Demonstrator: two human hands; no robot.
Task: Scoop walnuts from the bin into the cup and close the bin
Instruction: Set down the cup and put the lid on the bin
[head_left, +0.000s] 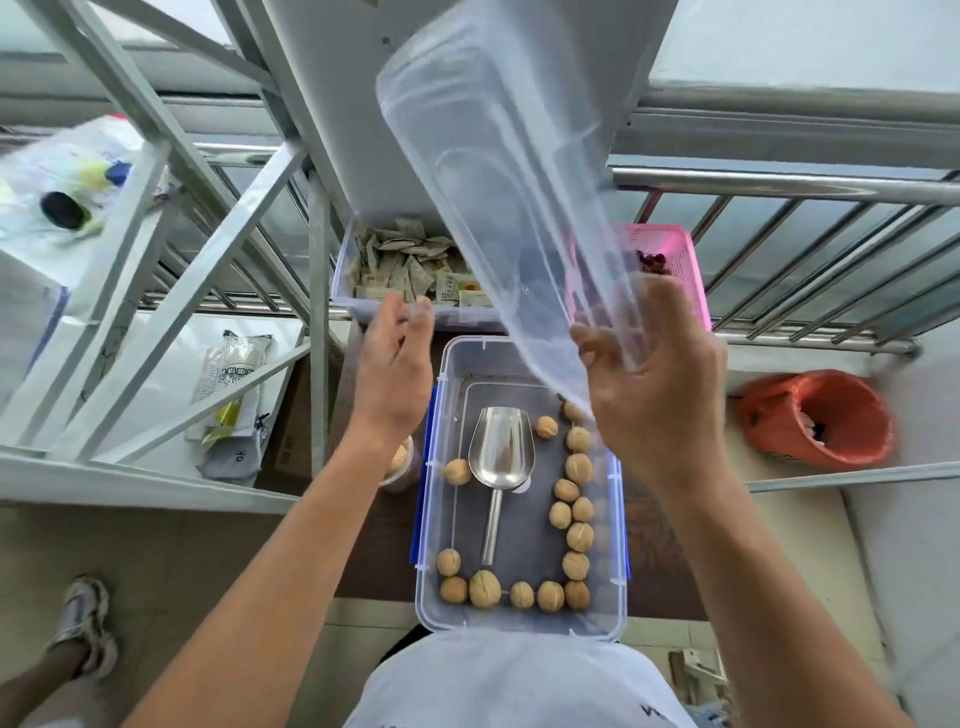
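A clear plastic bin (519, 621) with blue side clips sits open below me. Several walnuts (578, 536) lie along its right side and near edge. A metal scoop (501, 453) rests inside it, handle toward me. My right hand (655, 379) grips the lower end of the clear bin lid (498, 171), which tilts up and away above the bin's far end. My left hand (393, 364) hovers open beside the lid, fingers apart, holding nothing. A clear cup (401, 463) with walnuts in it peeks out under my left forearm, left of the bin.
Beyond the bin stands a clear box of small packets (410, 265) and a pink basket (675, 260). An orange bucket (818, 415) stands at the right. A white metal rack (171, 260) with a sleeve of paper cups (231, 379) fills the left. Railing bars run behind.
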